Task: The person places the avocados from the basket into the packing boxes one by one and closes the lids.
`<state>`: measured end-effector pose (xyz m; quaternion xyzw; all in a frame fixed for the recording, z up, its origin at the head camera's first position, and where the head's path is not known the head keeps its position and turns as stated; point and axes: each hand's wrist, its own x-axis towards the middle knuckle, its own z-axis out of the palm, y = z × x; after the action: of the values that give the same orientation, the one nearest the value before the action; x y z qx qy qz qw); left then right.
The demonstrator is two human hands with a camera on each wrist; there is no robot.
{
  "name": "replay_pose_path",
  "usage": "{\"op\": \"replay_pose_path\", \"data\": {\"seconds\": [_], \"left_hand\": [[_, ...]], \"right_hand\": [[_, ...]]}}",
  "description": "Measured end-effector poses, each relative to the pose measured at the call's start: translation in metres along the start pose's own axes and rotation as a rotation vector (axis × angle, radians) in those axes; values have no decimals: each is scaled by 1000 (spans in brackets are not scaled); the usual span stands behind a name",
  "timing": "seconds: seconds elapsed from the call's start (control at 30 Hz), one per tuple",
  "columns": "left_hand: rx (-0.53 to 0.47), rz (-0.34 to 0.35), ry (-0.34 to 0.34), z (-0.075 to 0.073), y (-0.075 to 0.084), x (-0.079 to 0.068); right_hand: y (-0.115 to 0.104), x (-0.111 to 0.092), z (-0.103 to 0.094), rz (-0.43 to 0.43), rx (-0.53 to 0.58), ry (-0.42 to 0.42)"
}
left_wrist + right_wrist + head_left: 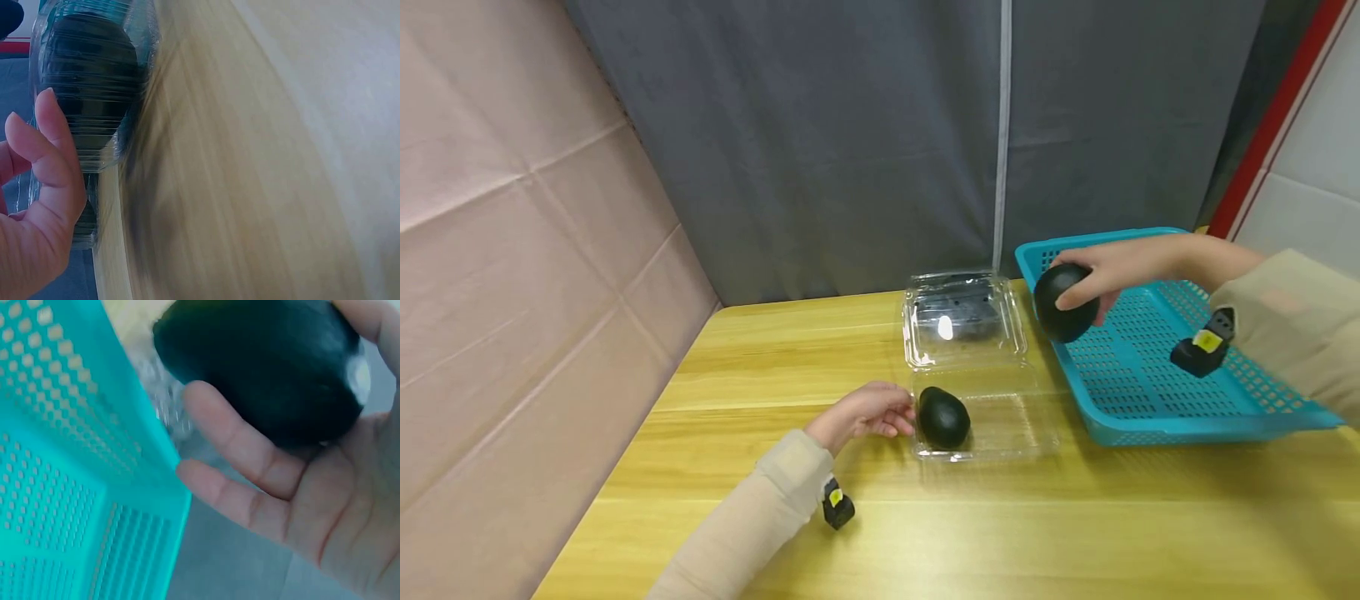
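Observation:
My right hand grips a dark green avocado above the left rim of a turquoise basket. Thumb and fingers wrap its sides; two fingers stick out below it in the right wrist view. A second avocado lies in the left part of a clear plastic clamshell box, whose lid is raised at the back. At the box's left side rests my left hand, loosely bent and holding nothing. Its fingertips are at the clear wall, through which the avocado shows.
The basket, with slotted floor and walls, stands right of the box on the wooden table. A grey curtain hangs behind the table. Pinkish panels rise on the left, and a white wall with red trim stands at right.

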<state>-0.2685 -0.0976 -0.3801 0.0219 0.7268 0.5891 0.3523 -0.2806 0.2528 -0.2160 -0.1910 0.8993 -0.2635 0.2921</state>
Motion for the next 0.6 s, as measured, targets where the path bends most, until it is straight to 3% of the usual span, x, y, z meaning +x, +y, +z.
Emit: {"op": "replay_pose_path", "data": {"seconds": [0.23, 0.6], "left_hand": [[9, -5, 4, 1, 0, 1], [9, 3, 3, -1, 0, 0]], "right_hand": [[-28, 19, 28, -11, 76, -33], [-54, 50, 63, 59, 4, -28]]}}
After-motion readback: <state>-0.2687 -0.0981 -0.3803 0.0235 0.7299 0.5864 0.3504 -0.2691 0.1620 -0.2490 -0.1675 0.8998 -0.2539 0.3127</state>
